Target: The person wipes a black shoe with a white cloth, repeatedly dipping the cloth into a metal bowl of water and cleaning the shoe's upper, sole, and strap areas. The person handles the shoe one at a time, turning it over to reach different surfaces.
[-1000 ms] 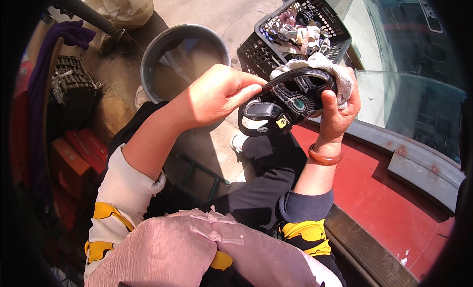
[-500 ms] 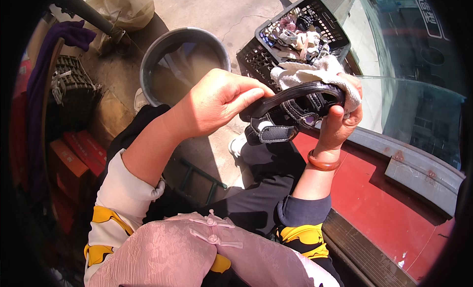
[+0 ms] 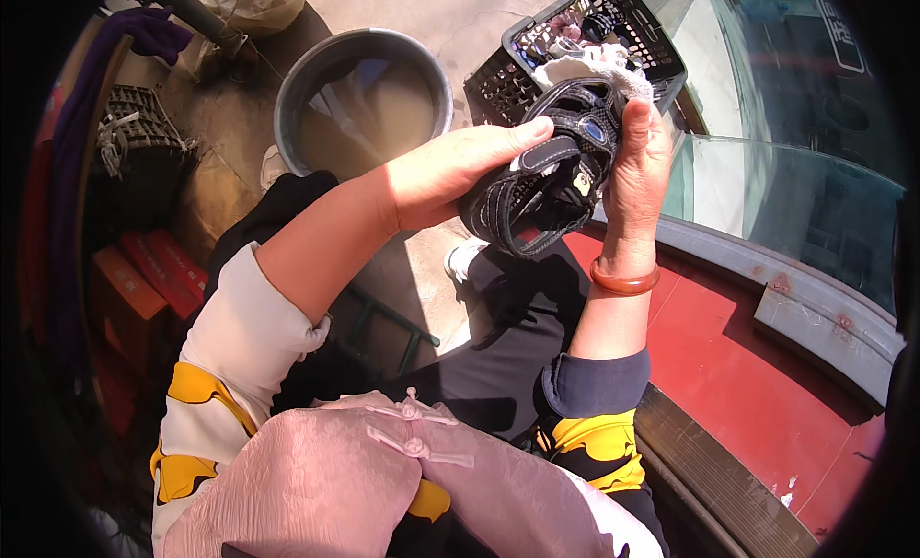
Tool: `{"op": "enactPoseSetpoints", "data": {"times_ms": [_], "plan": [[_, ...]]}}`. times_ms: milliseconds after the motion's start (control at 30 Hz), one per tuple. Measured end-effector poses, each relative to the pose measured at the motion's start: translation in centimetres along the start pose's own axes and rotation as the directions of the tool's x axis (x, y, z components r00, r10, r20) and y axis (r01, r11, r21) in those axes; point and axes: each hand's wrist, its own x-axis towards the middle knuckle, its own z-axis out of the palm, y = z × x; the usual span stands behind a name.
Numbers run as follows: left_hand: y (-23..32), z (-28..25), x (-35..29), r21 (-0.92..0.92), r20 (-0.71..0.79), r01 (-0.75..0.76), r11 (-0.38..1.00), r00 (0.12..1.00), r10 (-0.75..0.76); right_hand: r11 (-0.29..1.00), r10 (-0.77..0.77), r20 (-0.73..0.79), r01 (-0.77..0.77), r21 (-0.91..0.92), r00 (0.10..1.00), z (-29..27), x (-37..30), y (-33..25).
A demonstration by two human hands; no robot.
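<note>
A black strappy sandal (image 3: 561,155) is held up in front of me, its open top and straps facing me, a small oval blue badge on the strap. My left hand (image 3: 446,174) grips it from the left, thumb over a strap and fingers hidden underneath. On the other side my right hand (image 3: 640,170) is closed around a whitish cloth (image 3: 623,76) against the sandal's far end, thumb pointing up. Most of that hand's fingers are hidden behind sandal and cloth. A reddish-brown bangle (image 3: 625,278) circles my right wrist.
A grey tub (image 3: 285,127) of cloudy water stands ahead to the left. Beyond the sandal sits a black plastic crate (image 3: 503,83) with rags inside. Glass panes (image 3: 795,203) and a red ledge (image 3: 738,376) line the right; orange-red boxes (image 3: 129,285) lie left.
The sandal has turned from edge-on to show its open top and straps. My left hand has shifted right and taken a fuller hold, while my right hand has moved slightly left.
</note>
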Motion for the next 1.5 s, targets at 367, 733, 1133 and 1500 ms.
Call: {"op": "enactPoseSetpoints", "data": {"times_ms": [367, 733, 1133, 1500], "plan": [[-0.6, -2.9, 2.6, -0.577, -0.036, -0.200, 0.792, 0.975, 0.219, 0.984, -0.027, -0.344, 0.086, 0.156, 0.939, 1.0, -0.6, -2.2], [-0.6, -4.7, 3.1, -0.487, -0.405, -0.491, 0.722, 0.860, 0.311, 0.593, -0.395, 0.385, 0.551, -0.587, 0.834, 8.7, -3.7, 0.0], [2.9, -4.4, 1.6, -0.694, 0.066, -0.366, 0.621, 0.826, 0.560, 0.771, -0.272, -0.062, 0.178, -0.612, 0.960, 1.2, 0.1, 0.8], [1.6, -3.1, 0.2, -0.669, 0.262, -0.087, 0.738, 0.902, 0.343, 0.980, -0.153, -0.118, 0.166, 0.111, 0.981, 3.3, -1.6, -2.3]]}}
